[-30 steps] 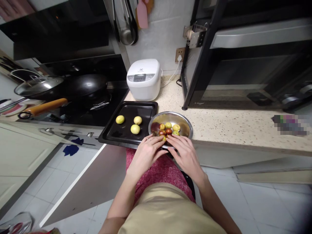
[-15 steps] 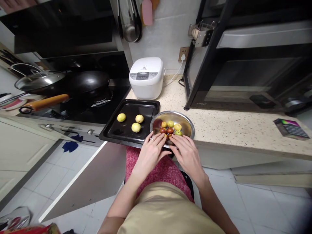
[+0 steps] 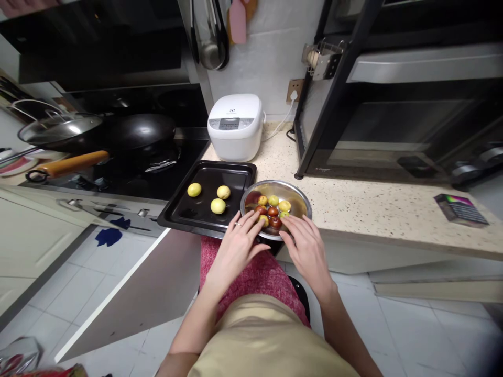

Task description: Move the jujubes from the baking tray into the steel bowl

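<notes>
A steel bowl [image 3: 302,195] on the counter's front edge holds several small round fruits that look like jujubes [image 3: 272,211], some red-brown, some yellow-green. My left hand [image 3: 237,246] is over the bowl's near left rim, fingers stretched and thumb apart, its fingertips close to the nearest fruits. Over the near right rim is my right hand [image 3: 307,246], also with fingers spread, its tips by a green fruit. Neither hand holds anything that I can see. Left of the bowl, three yellow-green fruits [image 3: 218,206] lie on a black baking tray [image 3: 188,215].
Behind the tray stands a white rice cooker [image 3: 236,128]. An oven [image 3: 393,125] in a black rack is at the right, with a small dark box [image 3: 460,209] in front. A wok [image 3: 141,131] sits on the stove. Below the tray, a cabinet door [image 3: 137,293] hangs open.
My hands have drawn apart and back a little from the middle of the bowl, uncovering the nearest fruits. The tray's fruits lie as before.
</notes>
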A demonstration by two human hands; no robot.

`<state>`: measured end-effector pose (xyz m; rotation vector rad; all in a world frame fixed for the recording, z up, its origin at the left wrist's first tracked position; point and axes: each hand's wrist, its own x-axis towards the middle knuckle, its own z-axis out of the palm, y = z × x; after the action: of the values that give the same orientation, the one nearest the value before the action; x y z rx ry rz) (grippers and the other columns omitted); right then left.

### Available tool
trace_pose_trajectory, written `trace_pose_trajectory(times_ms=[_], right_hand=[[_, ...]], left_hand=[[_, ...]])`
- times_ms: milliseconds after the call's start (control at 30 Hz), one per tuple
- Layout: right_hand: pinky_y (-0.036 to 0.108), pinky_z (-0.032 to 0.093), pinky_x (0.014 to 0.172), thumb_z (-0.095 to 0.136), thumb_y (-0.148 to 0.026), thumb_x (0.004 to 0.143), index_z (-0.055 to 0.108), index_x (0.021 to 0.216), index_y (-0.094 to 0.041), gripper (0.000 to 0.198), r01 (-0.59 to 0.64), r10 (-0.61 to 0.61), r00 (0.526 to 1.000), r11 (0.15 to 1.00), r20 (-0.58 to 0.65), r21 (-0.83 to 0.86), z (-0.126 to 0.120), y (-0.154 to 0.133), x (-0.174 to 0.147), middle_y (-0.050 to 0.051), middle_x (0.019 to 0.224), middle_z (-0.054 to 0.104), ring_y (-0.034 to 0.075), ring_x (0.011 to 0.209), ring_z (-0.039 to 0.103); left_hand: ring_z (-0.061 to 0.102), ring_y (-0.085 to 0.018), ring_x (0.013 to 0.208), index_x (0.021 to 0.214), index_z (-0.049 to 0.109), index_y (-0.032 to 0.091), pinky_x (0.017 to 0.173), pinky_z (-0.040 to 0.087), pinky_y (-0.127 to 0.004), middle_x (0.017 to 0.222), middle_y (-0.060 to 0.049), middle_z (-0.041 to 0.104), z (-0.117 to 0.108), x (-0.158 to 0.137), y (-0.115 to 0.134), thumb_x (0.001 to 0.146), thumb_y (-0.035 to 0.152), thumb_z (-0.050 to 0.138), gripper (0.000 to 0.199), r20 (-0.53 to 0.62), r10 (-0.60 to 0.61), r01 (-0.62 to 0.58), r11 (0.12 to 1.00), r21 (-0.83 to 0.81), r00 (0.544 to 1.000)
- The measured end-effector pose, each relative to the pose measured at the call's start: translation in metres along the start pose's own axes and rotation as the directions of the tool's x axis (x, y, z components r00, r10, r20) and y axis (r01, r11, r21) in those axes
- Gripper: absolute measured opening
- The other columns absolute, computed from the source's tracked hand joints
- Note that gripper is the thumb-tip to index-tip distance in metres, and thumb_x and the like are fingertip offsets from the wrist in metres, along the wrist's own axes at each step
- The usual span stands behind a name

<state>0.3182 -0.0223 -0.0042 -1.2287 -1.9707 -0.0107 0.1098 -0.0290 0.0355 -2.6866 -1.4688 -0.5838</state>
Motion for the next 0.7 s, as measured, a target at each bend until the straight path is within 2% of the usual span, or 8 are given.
trace_pose_trajectory(times_ms=[100,167,333,433,567,700], right_hand=[[0.054,0.044,0.118,0.05,-0.035,0.107,0.067,0.131,-0.018,0.035,-0.001,0.0,1.0,1.0,0.023,0.01,-0.001,0.001,0.0,0.01,0.126,0.076,0.026,0.119,0.07],[0.054,0.044,0.118,0.05,-0.035,0.107,0.067,0.131,-0.018,0.034,-0.002,0.002,1.0,1.0,0.019,0.019,-0.001,0.0,0.0,0.01,0.125,0.076,0.025,0.118,0.07],[0.054,0.045,0.116,0.051,-0.034,0.106,0.068,0.128,-0.018,0.032,0.006,-0.005,1.0,0.999,-0.016,0.044,0.001,-0.001,0.0,0.01,0.123,0.076,0.026,0.117,0.07],[0.055,0.046,0.115,0.051,-0.033,0.106,0.069,0.126,-0.019,0.03,0.013,-0.012,1.0,0.998,-0.021,0.062,0.001,-0.002,0.001,0.009,0.122,0.077,0.026,0.116,0.07],[0.055,0.046,0.115,0.052,-0.032,0.106,0.07,0.127,-0.022,0.029,0.014,-0.013,1.0,0.997,-0.017,0.075,0.001,-0.004,0.002,0.009,0.122,0.077,0.026,0.115,0.07],[0.055,0.046,0.114,0.053,-0.03,0.105,0.07,0.126,-0.022,0.028,0.023,-0.02,0.999,0.996,-0.03,0.082,0.0,-0.006,0.003,0.008,0.122,0.077,0.026,0.116,0.07]], left_hand=[[0.049,-0.027,0.147,0.15,0.05,0.02,0.123,0.041,-0.05,0.155,-0.014,0.055,-0.01,-0.006,-0.016,0.103,0.042,0.056,0.052,-0.081,-0.094,0.093,0.995,-0.02,0.992],[0.052,-0.029,0.144,0.15,0.05,0.021,0.118,0.045,-0.05,0.154,-0.014,0.056,-0.013,-0.009,-0.031,0.106,0.038,0.052,0.047,-0.15,-0.194,0.192,0.981,-0.027,0.969],[0.056,-0.033,0.138,0.149,0.051,0.02,0.114,0.049,-0.05,0.153,-0.017,0.055,-0.002,-0.014,-0.068,0.105,0.034,0.053,0.047,-0.285,-0.418,0.418,0.906,-0.064,0.863],[0.059,-0.034,0.135,0.146,0.053,0.019,0.109,0.053,-0.049,0.15,-0.016,0.057,0.007,-0.014,-0.082,0.102,0.031,0.059,0.046,-0.274,-0.481,0.475,0.875,-0.095,0.833],[0.067,-0.032,0.124,0.14,0.057,0.02,0.099,0.058,-0.047,0.142,-0.014,0.064,0.01,-0.008,-0.086,0.098,0.024,0.063,0.042,-0.209,-0.497,0.484,0.868,-0.113,0.842],[0.071,-0.032,0.113,0.135,0.059,0.021,0.087,0.061,-0.043,0.133,-0.013,0.068,0.008,0.001,-0.087,0.094,0.02,0.068,0.042,-0.197,-0.497,0.494,0.867,-0.063,0.845]])
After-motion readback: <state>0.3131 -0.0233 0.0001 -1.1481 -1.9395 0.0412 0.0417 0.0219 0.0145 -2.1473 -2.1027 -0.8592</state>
